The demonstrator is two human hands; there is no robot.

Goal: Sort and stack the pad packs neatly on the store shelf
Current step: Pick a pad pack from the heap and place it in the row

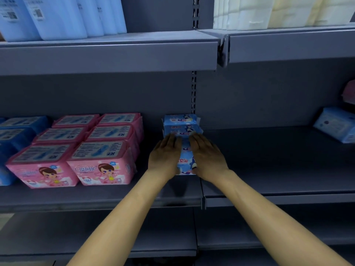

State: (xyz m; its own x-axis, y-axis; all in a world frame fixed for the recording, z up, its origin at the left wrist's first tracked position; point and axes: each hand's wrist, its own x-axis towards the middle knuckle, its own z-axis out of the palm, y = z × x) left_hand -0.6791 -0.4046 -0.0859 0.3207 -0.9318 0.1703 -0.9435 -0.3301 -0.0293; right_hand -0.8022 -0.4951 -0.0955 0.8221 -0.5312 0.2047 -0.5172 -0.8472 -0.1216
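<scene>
Two hands sit at frame centre on a row of blue pad packs (181, 129) that runs front to back on the middle shelf (99, 196), right beside the slotted upright (193, 91). Left hand (166, 155) lies flat against the left side of the front blue pack (186, 160), fingers straight and together, not curled round it. Right hand (206, 156) does the same on the right side, fingers straight, palm pressed to the pack; the pack is squeezed between both palms. Behind it more blue packs of the same print are lined up toward the back panel, exact count hard to tell. Left of centre, pink pad packs (76, 148) stand in two columns, three deep, stacked, cartoon girl on the front faces, barcode labels up. Far left edge: darker blue packs (17, 131), partly cut off. A gap of bare shelf separates the pink packs from the hands. Right edge, mid-height: one light blue pack (336, 124) lying tilted on the adjoining shelf, well apart from the hands, with something pink (350, 92) above it, blurred. Upper left of frame: pale blue tall packs (63, 16) on the top shelf; upper right: white and cream packs (278, 11).
</scene>
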